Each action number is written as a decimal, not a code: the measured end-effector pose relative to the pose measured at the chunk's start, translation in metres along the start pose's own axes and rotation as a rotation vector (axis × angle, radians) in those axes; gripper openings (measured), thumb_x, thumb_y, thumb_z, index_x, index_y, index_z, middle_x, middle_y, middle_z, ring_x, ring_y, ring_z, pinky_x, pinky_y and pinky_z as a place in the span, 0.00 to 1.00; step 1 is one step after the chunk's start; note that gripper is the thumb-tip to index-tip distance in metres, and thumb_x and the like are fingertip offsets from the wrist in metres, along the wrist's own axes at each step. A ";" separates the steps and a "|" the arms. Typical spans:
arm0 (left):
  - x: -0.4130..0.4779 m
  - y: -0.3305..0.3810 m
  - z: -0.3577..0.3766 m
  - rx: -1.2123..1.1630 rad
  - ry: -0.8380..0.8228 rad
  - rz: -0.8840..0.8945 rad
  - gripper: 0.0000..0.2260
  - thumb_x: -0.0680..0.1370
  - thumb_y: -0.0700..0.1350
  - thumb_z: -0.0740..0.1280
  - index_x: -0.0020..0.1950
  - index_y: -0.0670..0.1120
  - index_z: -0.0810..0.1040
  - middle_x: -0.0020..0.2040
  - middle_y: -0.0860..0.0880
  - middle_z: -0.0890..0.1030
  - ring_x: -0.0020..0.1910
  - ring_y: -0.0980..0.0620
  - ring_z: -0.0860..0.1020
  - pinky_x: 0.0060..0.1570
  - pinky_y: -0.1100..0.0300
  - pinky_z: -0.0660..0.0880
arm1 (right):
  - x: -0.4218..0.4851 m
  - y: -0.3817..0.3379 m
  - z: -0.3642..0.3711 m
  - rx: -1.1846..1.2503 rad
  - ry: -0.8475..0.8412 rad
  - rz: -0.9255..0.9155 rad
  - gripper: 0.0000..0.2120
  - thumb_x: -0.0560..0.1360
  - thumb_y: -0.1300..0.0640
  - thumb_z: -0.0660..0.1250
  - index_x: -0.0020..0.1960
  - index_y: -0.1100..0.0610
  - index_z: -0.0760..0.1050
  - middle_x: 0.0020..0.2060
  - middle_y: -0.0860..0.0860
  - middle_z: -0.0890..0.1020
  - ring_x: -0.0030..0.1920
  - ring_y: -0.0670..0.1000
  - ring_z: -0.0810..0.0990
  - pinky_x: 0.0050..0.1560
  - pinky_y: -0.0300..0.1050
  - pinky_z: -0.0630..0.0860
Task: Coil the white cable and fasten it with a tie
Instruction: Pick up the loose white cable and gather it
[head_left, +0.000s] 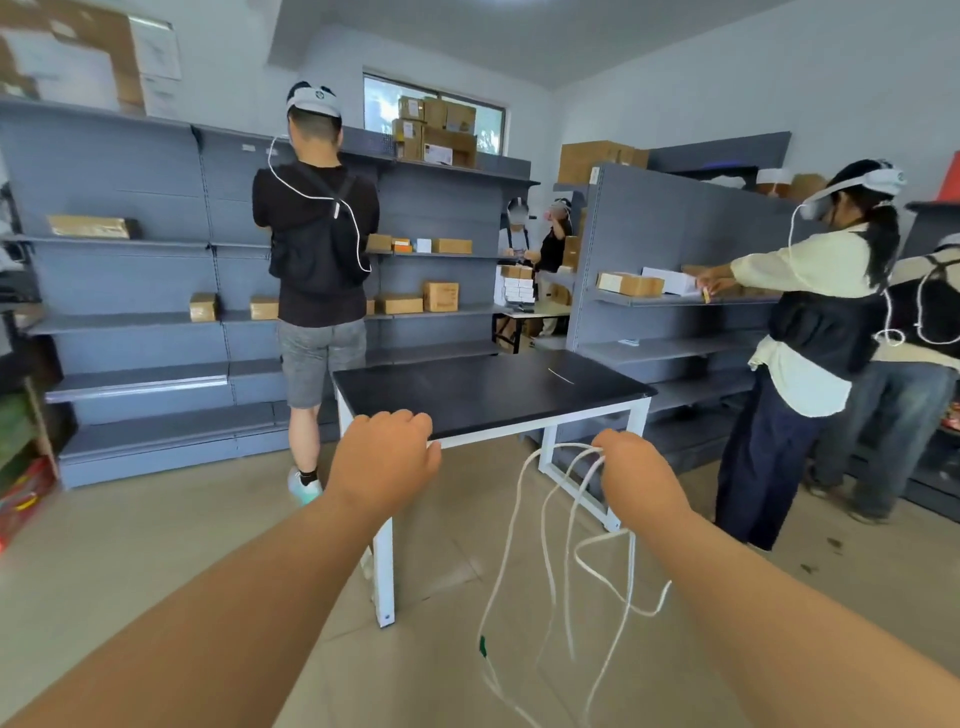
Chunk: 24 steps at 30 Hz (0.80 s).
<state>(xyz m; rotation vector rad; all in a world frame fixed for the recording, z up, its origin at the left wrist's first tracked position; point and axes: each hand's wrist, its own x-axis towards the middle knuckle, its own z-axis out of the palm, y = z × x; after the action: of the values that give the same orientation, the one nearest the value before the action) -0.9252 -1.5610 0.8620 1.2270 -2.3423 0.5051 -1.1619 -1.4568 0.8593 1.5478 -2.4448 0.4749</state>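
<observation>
White cable (506, 540) is gripped by R hand (639, 473), fingers clenched round several loose loops. The loops hang below the hand, in front of the table (493, 395), so slack drops free w/o snagging. Loops are uneven; coil judged approx. half formed. L hand (384, 457) is held at the table's near edge, fingers curled; contents cannot be told. A thin pale strip (561, 375), poss. the tie, lies on the tabletop for fastening.
</observation>
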 end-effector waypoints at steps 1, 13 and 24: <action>0.011 -0.002 0.009 0.003 -0.004 -0.005 0.12 0.79 0.52 0.54 0.49 0.47 0.74 0.42 0.51 0.77 0.42 0.49 0.76 0.40 0.57 0.65 | 0.017 0.002 0.007 -0.014 0.007 0.004 0.04 0.75 0.61 0.62 0.50 0.58 0.73 0.45 0.55 0.78 0.39 0.53 0.70 0.39 0.43 0.68; 0.185 -0.035 0.131 -0.001 0.006 0.014 0.12 0.79 0.51 0.54 0.49 0.48 0.74 0.42 0.51 0.77 0.41 0.49 0.76 0.43 0.57 0.68 | 0.202 0.010 0.079 -0.011 0.058 0.062 0.10 0.72 0.70 0.58 0.50 0.61 0.72 0.44 0.55 0.75 0.45 0.55 0.74 0.40 0.42 0.66; 0.326 -0.068 0.208 -0.002 0.014 0.096 0.13 0.80 0.52 0.53 0.53 0.48 0.75 0.46 0.50 0.79 0.44 0.50 0.77 0.45 0.56 0.69 | 0.347 0.006 0.114 -0.059 0.038 0.074 0.10 0.70 0.70 0.63 0.48 0.60 0.70 0.41 0.53 0.70 0.41 0.53 0.69 0.39 0.43 0.65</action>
<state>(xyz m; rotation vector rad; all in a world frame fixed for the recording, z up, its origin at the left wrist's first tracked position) -1.0786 -1.9226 0.8724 1.1112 -2.3978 0.5415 -1.3165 -1.7882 0.8712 1.4170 -2.4706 0.4371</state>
